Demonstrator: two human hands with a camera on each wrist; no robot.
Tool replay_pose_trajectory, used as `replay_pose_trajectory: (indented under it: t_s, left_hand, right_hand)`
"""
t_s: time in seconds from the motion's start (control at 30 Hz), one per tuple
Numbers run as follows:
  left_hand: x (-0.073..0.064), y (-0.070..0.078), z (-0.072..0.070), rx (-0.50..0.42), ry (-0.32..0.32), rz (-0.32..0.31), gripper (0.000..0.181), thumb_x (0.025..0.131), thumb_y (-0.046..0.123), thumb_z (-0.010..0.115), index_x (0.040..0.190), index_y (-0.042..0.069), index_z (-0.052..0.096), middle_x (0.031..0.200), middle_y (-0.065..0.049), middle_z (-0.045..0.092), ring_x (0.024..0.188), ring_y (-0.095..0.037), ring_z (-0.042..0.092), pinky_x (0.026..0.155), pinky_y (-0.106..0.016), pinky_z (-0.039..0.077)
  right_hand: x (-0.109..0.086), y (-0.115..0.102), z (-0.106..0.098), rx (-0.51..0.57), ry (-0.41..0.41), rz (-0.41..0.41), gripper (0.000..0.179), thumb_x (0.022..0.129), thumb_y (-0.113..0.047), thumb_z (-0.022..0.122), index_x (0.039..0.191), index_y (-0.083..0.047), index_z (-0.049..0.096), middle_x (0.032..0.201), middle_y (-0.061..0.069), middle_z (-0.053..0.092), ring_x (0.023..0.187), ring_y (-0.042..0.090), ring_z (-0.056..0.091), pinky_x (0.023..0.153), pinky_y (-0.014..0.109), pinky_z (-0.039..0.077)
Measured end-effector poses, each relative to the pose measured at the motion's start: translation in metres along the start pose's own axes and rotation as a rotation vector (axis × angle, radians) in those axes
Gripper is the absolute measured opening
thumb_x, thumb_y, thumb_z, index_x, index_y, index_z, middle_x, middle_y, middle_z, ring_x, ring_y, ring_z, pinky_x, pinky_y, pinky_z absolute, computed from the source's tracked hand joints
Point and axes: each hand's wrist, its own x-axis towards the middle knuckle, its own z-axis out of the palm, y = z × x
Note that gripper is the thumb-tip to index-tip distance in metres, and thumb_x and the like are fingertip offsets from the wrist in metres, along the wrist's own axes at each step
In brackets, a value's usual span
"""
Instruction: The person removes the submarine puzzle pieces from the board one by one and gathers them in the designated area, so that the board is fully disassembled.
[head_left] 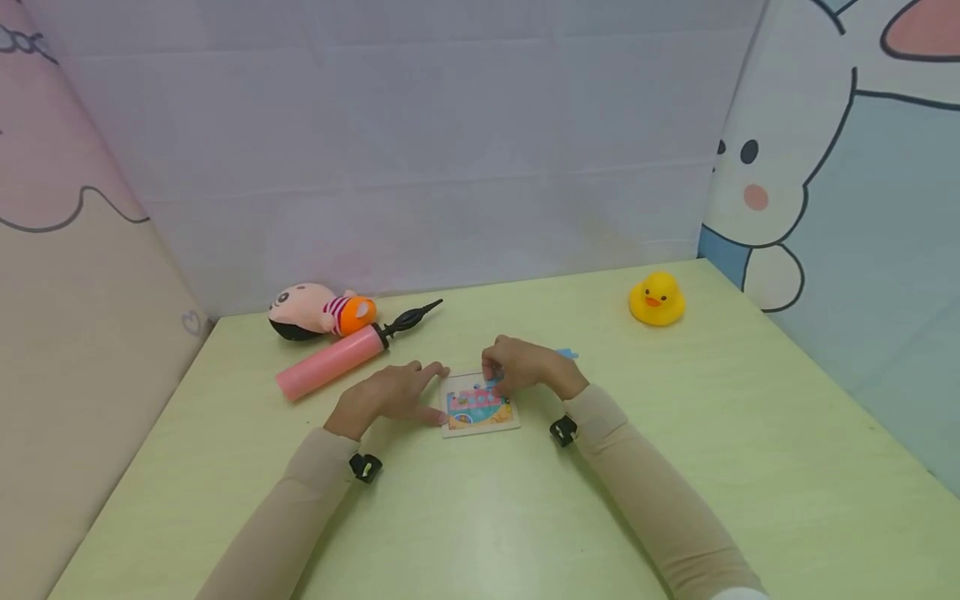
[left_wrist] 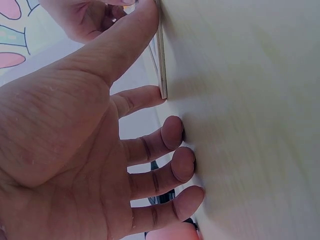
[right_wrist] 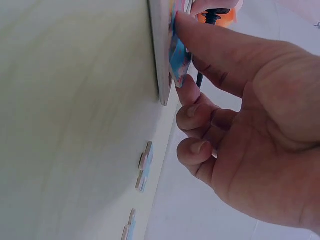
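A small wooden jigsaw puzzle board [head_left: 483,432] with a pink and teal picture lies flat mid-table. My left hand [head_left: 390,392] is at its left side, index fingertip touching the upper corner and thumb at the lower edge. In the left wrist view, the other fingers of the left hand [left_wrist: 100,135] are spread, tips near the tabletop. My right hand [head_left: 525,367] is over the board's upper right part. The right wrist view shows this hand [right_wrist: 250,105] pinching a blue puzzle piece [right_wrist: 179,62] between thumb and finger, tilted against the board.
Loose blue puzzle pieces [right_wrist: 145,167] lie beyond the right hand, one partly visible in the head view [head_left: 567,353]. A pink hand pump [head_left: 330,364] with a black nozzle and a doll [head_left: 311,310] lie at the back left. A yellow rubber duck [head_left: 657,300] stands back right.
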Motion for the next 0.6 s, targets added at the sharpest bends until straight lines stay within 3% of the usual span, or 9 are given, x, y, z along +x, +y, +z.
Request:
replay_pose_trajectory:
  t_s: [0.3, 0.6]
  left_hand:
    - [0.0, 0.001, -0.002, -0.02, -0.008, -0.012, 0.077, 0.088, 0.055, 0.071, 0.149, 0.019, 0.04, 0.131, -0.019, 0.054, 0.105, -0.036, 0.059, 0.096, -0.056, 0.048]
    - [0.0, 0.001, -0.001, -0.03, -0.013, -0.021, 0.078, 0.087, 0.055, 0.071, 0.149, 0.02, 0.039, 0.134, -0.019, 0.053, 0.109, -0.038, 0.058, 0.098, -0.058, 0.046]
  right_hand:
    - [-0.004, 0.001, -0.009, 0.036, 0.066, -0.024, 0.016, 0.095, -0.002, 0.065, 0.109, -0.007, 0.061, 0.099, 0.007, 0.059, 0.089, 0.021, 0.053, 0.08, 0.032, 0.047]
    - [-0.013, 0.011, -0.023, 0.112, 0.064, -0.075, 0.007, 0.1, -0.01, 0.061, 0.1, -0.007, 0.067, 0.093, 0.001, 0.062, 0.083, 0.015, 0.054, 0.074, 0.028, 0.046]
